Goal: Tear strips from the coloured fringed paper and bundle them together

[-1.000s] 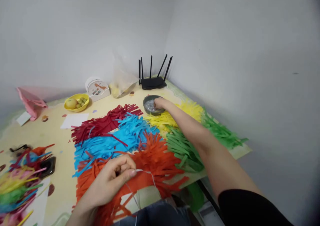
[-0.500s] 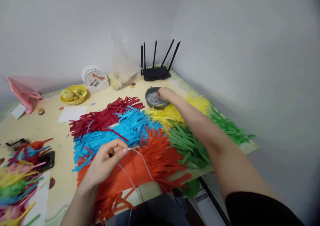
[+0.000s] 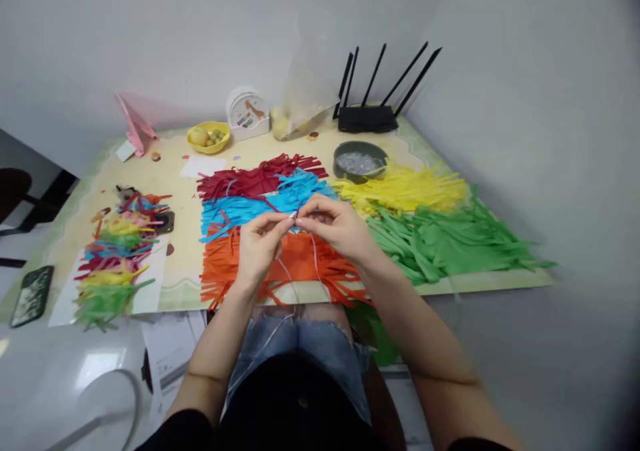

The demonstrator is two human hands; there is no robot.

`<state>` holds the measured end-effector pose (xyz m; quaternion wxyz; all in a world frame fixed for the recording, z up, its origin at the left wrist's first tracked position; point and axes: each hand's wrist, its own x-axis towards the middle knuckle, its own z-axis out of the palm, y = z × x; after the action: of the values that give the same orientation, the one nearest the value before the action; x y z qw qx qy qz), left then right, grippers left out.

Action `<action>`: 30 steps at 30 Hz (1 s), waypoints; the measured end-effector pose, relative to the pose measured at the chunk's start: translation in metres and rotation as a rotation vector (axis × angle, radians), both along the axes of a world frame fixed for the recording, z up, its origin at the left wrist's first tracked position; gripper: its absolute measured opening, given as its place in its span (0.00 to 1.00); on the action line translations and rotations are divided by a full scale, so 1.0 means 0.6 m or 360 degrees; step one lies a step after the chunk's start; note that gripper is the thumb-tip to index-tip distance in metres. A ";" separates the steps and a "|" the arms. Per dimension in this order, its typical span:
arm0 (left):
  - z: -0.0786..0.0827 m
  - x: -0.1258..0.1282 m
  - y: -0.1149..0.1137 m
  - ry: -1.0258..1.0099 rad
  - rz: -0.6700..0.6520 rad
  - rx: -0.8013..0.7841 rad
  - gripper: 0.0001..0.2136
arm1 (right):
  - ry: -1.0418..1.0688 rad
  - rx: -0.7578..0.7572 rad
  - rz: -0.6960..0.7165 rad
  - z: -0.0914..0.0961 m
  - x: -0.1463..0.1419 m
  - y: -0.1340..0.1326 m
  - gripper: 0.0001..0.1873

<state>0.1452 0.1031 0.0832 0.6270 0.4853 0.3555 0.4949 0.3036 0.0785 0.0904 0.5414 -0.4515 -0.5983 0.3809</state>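
My left hand [image 3: 261, 246] pinches a thin white string [image 3: 316, 259] whose strands hang down toward my lap. Fingertip to fingertip with it, my right hand [image 3: 336, 226] is closed in a pinch too; whatever it grips is too small to make out. Both hands hover over fringed paper: an orange sheet [image 3: 295, 258], a blue one [image 3: 240, 212] and a dark red one [image 3: 245, 182]. Beyond them stands a dark round bowl [image 3: 337, 164] with small clear pieces inside.
Yellow fringe [image 3: 415, 190] and green fringe [image 3: 465, 241] cover the right side. A black router [image 3: 367, 119], plastic bag [image 3: 305, 108] and yellow fruit bowl [image 3: 209, 149] stand at the back. Leftward lie a multicoloured fringe strip [image 3: 117, 254] and a phone [image 3: 33, 296].
My right hand has left the bowl and come back to meet my left hand at the string. The view has shifted, showing more of the table's left side and my lap.
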 end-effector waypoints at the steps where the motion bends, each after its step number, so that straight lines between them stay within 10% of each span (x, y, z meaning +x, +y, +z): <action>1: -0.003 -0.007 -0.015 -0.0024 0.0028 -0.0010 0.17 | -0.0075 0.0102 -0.0110 -0.002 -0.016 -0.017 0.08; 4: -0.012 -0.031 -0.051 -0.0056 0.0084 -0.0007 0.18 | -0.0230 0.0223 -0.0280 -0.010 -0.051 -0.056 0.05; 10: -0.019 -0.072 -0.090 0.0038 0.0202 0.0188 0.15 | -0.0101 -0.0140 0.0163 -0.021 -0.072 -0.095 0.12; 20: -0.020 -0.118 -0.123 0.0751 0.0408 0.1035 0.06 | -0.0682 0.0513 -0.0276 0.030 -0.071 -0.136 0.07; 30: 0.000 -0.117 -0.146 0.0395 0.0089 0.0517 0.10 | -0.0029 0.0048 -0.0221 -0.005 -0.071 -0.143 0.12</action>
<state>0.0751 0.0156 0.0834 0.4780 0.6270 0.3589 0.4995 0.2610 -0.0073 0.0875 0.5679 -0.4871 -0.5761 0.3292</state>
